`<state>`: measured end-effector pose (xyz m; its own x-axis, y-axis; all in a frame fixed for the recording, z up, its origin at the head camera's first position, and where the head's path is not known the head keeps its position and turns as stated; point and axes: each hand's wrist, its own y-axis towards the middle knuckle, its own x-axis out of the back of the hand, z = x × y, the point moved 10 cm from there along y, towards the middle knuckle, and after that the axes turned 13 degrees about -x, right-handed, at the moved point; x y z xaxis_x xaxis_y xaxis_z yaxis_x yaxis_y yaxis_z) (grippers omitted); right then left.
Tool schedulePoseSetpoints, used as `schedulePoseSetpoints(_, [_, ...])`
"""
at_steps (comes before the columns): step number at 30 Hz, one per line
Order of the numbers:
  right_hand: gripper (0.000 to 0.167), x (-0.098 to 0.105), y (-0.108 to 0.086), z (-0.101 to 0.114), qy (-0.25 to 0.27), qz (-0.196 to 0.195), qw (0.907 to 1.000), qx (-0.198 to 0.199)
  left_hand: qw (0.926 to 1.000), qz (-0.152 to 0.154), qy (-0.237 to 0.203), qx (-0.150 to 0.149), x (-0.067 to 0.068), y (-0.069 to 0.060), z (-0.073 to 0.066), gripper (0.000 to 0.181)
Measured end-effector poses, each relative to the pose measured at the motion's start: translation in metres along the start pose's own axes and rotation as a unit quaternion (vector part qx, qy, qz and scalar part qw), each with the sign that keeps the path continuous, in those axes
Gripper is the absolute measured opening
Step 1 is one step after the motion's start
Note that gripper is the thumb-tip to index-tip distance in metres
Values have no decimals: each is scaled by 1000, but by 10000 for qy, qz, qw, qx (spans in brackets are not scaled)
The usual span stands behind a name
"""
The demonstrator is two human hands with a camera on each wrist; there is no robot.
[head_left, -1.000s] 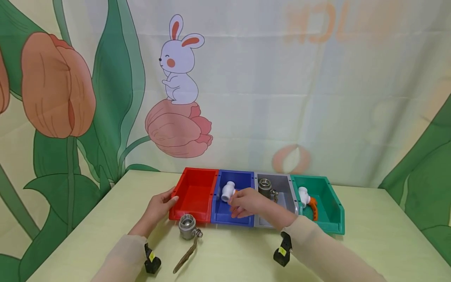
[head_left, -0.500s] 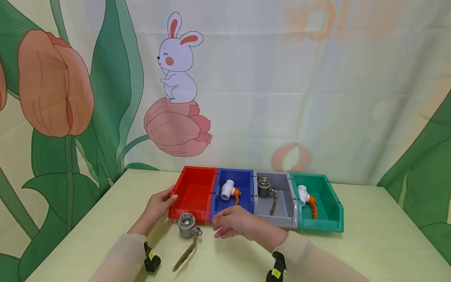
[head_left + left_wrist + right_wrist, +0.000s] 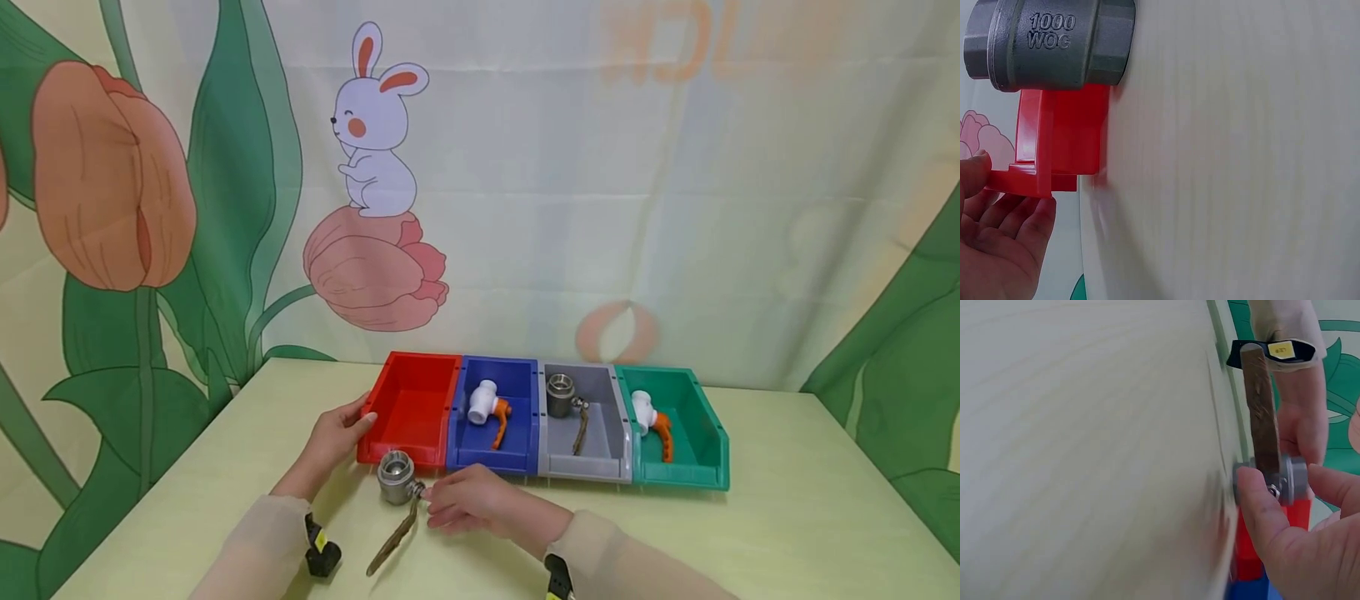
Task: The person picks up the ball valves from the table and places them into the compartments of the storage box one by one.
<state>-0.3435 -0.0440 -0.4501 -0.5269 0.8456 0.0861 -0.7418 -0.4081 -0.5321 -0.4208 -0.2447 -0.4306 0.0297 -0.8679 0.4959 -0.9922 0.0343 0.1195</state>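
A metal ball valve [image 3: 396,482] with a brownish lever handle [image 3: 393,542] stands on the table before the red bin [image 3: 414,408]. My left hand [image 3: 333,437] grips the red bin's left edge; in the left wrist view the bin's rim [image 3: 1019,182] lies between thumb and fingers. Beside the valve's handle side is my right hand [image 3: 474,502], its fingers loosely extended. In the right wrist view the right thumb and forefinger are spread apart around the valve body [image 3: 1299,478]; whether they touch it I cannot tell.
Joined to the red bin in a row are a blue bin [image 3: 517,454], a grey bin [image 3: 609,454] and a green bin [image 3: 697,467]. White valves with orange handles lie in the blue and green ones, a metal valve [image 3: 560,398] in the grey. A printed curtain hangs behind.
My right hand has come out of the blue bin, leaving a white valve there, and moved left and toward me to the metal valve. The left hand keeps its grip on the red bin.
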Motion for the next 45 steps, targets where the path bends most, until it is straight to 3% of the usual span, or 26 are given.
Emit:
schedulePoseSetpoints(10, [28, -13, 19, -4, 1, -437, 9988, -236, 10000, 8, 76, 13, 2, 0, -1, 57])
schedulePoseSetpoints(22, [12, -18, 21, 5, 61, -804, 9962, -329, 9999, 41, 120, -45, 3, 1, -4, 57])
schedulePoseSetpoints(36, [13, -16, 28, 5, 41, -939, 9949, -370, 10000, 42, 73, -3, 1, 1, -2, 57])
schedulePoseSetpoints(45, [12, -16, 27, 5, -32, -804, 9961, -355, 10000, 53, -3, 72, 0, 0, 0, 57])
